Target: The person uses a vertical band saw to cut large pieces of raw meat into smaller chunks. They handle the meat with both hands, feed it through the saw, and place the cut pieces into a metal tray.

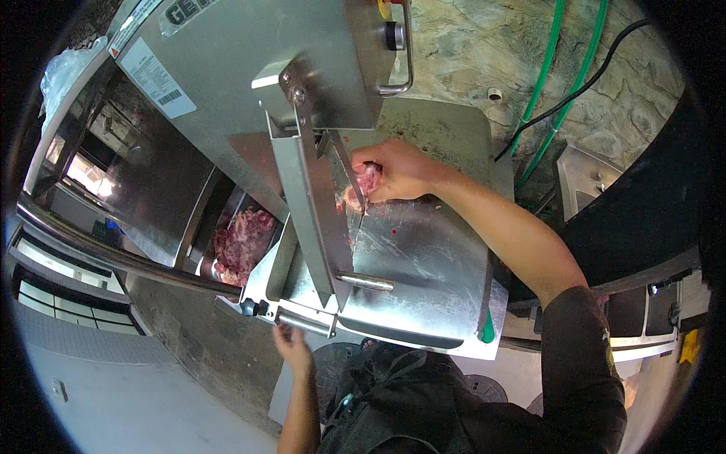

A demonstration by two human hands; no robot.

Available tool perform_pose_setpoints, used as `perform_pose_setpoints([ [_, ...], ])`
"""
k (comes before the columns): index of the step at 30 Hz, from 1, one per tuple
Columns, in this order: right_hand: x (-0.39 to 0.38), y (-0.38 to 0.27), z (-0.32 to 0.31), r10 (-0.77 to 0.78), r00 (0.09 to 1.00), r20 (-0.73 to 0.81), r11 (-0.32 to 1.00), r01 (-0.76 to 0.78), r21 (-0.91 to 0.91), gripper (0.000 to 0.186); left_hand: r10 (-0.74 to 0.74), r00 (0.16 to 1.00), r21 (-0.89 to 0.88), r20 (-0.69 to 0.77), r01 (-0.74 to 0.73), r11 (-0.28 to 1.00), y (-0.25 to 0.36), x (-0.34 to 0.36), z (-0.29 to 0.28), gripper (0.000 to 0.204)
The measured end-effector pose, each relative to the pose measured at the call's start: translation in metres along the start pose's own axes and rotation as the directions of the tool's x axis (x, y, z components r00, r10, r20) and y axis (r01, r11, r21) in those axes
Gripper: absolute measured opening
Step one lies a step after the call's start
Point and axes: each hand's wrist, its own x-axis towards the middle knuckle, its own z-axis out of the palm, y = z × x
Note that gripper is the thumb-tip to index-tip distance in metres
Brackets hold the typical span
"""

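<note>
My right hand [401, 170] reaches in from the right and grips a small piece of raw meat [369, 178] with a dark end. It presses the meat beside the narrow blade [357, 181] of a steel meat band saw [306, 204]. My fingers are close to the blade. Under the hand lies the saw's metal table [423, 261], dotted with red scraps. My left hand [293, 348] hangs below the front edge of the saw, near a dark knob [249, 306]. Its fingers look loosely apart and slightly blurred, with no object visible in them.
Left of the saw, a tray holds a pile of cut meat [243, 244]. A metal handle [365, 282] sticks out from the blade guard. Green hoses [541, 98] and a black cable [582, 89] run by the stone wall. A steel sink [586, 181] stands at the right.
</note>
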Motion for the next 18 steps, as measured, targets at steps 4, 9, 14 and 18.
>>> perform_pose_setpoints([
  [4, -0.003, 0.005, 0.006, 0.012, 0.999, -0.044, 0.995, -0.008, 0.102, 0.043, 0.137, 0.965, -0.108, -0.222, -0.164, 0.981, 0.066, 0.037, -0.022, 0.029],
  [9, -0.004, 0.005, 0.01, 0.082, 0.997, -0.004, 0.966, -0.079, 0.246, 0.041, 0.256, 0.967, -0.346, 0.01, -0.237, 0.908, 0.126, 0.083, 0.0, 0.042],
  [14, -0.006, 0.003, 0.009, 0.066, 0.997, -0.04, 0.955, -0.052, 0.293, 0.039, 0.145, 0.988, -0.368, 0.045, -0.118, 0.922, 0.136, 0.091, 0.027, 0.041],
  [18, -0.008, 0.005, 0.008, 0.09, 0.996, 0.01, 0.924, -0.087, 0.372, 0.034, 0.074, 0.997, -0.388, -0.005, -0.07, 0.919, 0.133, 0.09, 0.026, 0.035],
])
